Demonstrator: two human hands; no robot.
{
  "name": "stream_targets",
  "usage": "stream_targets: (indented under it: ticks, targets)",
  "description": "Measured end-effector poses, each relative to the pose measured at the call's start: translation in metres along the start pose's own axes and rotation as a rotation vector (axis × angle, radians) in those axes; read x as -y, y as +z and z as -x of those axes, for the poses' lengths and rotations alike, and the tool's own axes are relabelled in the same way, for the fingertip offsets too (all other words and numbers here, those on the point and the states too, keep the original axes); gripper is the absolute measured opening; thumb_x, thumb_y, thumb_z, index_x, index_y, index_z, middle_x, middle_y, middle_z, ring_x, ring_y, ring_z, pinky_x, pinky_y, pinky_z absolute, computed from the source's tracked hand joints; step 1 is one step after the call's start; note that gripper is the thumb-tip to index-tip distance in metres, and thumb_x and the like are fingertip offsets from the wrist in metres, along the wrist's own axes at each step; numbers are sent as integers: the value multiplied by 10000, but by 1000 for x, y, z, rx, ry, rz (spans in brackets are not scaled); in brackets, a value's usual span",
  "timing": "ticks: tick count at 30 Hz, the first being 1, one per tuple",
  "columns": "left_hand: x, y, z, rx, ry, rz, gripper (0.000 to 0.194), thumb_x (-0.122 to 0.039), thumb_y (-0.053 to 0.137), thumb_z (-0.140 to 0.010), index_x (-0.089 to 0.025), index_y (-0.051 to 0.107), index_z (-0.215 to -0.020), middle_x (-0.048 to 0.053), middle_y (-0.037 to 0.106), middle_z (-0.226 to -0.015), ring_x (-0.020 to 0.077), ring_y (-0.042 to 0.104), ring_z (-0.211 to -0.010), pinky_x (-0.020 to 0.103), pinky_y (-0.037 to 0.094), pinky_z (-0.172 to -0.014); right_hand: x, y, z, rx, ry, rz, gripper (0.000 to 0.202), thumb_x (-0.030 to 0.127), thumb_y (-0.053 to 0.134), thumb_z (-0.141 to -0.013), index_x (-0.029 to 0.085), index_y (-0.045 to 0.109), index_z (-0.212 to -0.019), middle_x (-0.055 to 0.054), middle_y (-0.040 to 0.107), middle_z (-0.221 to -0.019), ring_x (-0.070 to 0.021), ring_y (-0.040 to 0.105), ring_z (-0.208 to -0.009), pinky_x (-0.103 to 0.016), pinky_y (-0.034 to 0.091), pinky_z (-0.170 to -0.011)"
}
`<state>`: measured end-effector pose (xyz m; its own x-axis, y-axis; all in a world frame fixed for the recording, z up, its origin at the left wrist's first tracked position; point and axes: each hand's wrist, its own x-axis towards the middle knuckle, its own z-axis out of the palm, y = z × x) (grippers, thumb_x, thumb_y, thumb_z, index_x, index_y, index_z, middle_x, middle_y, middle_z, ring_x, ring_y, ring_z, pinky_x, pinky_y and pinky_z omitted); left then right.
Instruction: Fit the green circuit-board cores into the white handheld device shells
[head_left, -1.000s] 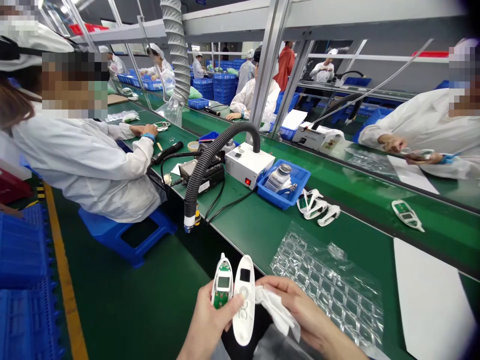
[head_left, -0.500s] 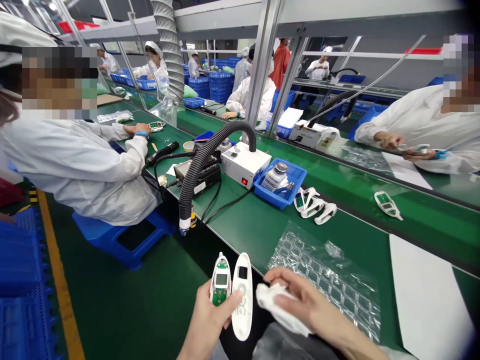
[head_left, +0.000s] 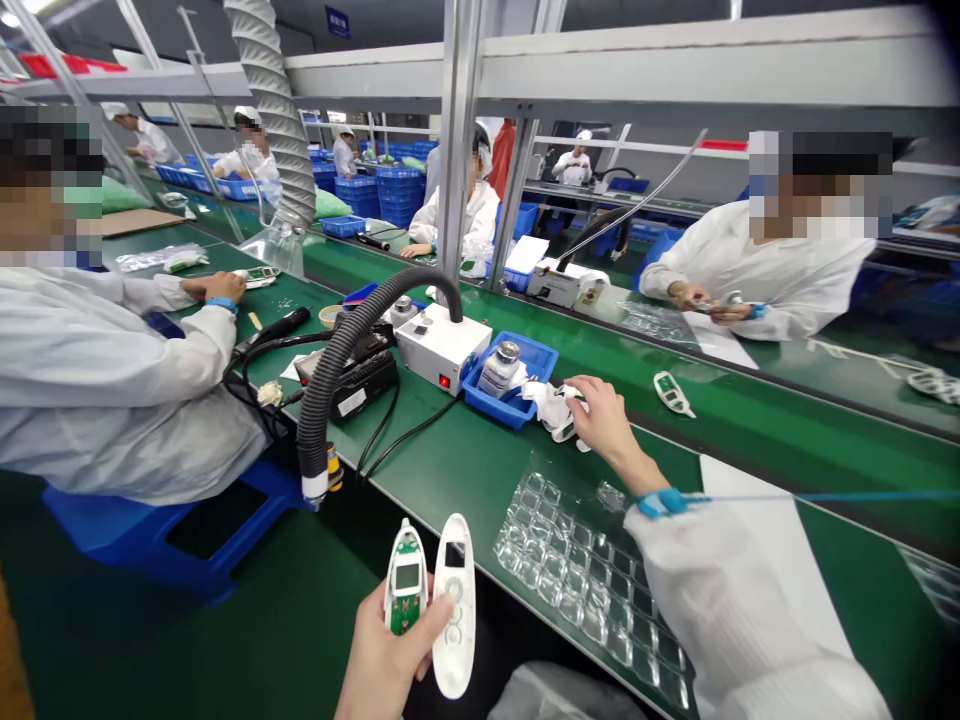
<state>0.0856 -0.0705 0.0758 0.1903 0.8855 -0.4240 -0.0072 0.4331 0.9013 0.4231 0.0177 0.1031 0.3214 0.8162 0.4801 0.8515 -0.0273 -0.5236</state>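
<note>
My left hand (head_left: 397, 640) holds two parts side by side below the bench edge. One is a white device housing (head_left: 406, 580) with a green circuit board and a small screen. The other is a long white front cover (head_left: 454, 645) with a dark window and ring-shaped marks, under my thumb. My right hand (head_left: 606, 420) reaches over the bench, fingers curled at a crumpled white cloth (head_left: 549, 408). Under and beside the cloth lie white plastic shells (head_left: 562, 430), partly hidden by it and my fingers.
A blue basket (head_left: 491, 408) with a bottle (head_left: 500, 370) stands beside a white box (head_left: 442, 345) with a black hose (head_left: 330, 380). A clear blister sheet (head_left: 577, 590) and white paper (head_left: 780, 540) lie nearer me. An opened device (head_left: 673, 393) sits beyond. Co-workers sit left and opposite.
My right hand has moved from near my lap out to the shells beside the basket, taking the white cloth along. My left hand keeps both parts. The view has turned to the right.
</note>
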Motion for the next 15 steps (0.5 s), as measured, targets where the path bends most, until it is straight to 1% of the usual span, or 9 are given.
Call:
stream_targets:
  ticks: [1,3,4,5,7,9,10,12,15]
  targets:
    - [-2,2,-2,0,-1,4,429,-500,801,-588,-127,623,-706,-58,463,-448,37,335,-389,171,256,-392,0,-3,9,-5,15,-12,217,275,490,-834,180,649,-948,-153,633,-1078,-328,535,-1016,-502,392,-874]
    - [-7,10,-4,19,-11,39,444,-482,813,-582,-124,646,-785,-49,491,-480,41,348,-403,170,266,-389,13,-12,39,20,33,-65,225,301,464,-871,185,650,-920,-129,647,-1015,-286,568,-980,-447,429,-865]
    - [-10,15,-5,39,-17,71,464,-468,819,-582,-123,651,-844,-49,498,-501,43,352,-411,170,267,-385,26,-16,58,65,51,-124,237,330,464,-887,191,656,-881,-105,661,-943,-255,596,-913,-400,459,-828]
    - [-12,22,-6,67,-21,105,494,-451,822,-586,-124,647,-911,-52,499,-518,43,351,-418,170,266,-382,40,-19,79,141,71,-200,262,368,470,-902,202,667,-856,-78,672,-890,-227,618,-850,-359,482,-785]
    - [-16,37,-6,136,-31,175,567,-410,825,-604,-125,610,-1045,-61,494,-542,43,346,-429,170,256,-380,72,-21,121,452,282,-679,292,444,531,-885,205,694,-928,-81,667,-992,-233,619,-907,-352,481,-796]
    - [-16,53,-6,217,-54,224,638,-374,820,-631,-128,548,-1153,-71,483,-548,42,334,-437,171,246,-384,98,-18,155,591,470,-1176,396,528,563,-845,193,685,-1017,-89,680,-952,-250,645,-864,-387,489,-795]
    - [-15,60,-5,258,-73,234,663,-361,819,-640,-127,522,-1185,-72,483,-555,43,334,-443,171,246,-387,106,-15,168,614,558,-1359,423,544,585,-824,194,675,-1044,-85,689,-903,-253,661,-808,-406,494,-784]
    - [-11,73,-5,329,-111,239,674,-346,822,-644,-128,507,-1199,-64,500,-584,40,335,-452,170,247,-389,114,-11,183,569,689,-1601,441,556,645,-771,202,675,-1033,-78,696,-832,-253,673,-720,-429,501,-766]
    - [-4,86,-2,414,-155,228,612,-344,835,-633,-136,546,-1131,-53,518,-625,34,333,-460,168,247,-389,109,-13,191,469,783,-1707,448,551,733,-679,214,692,-970,-81,691,-794,-246,659,-666,-423,508,-739]
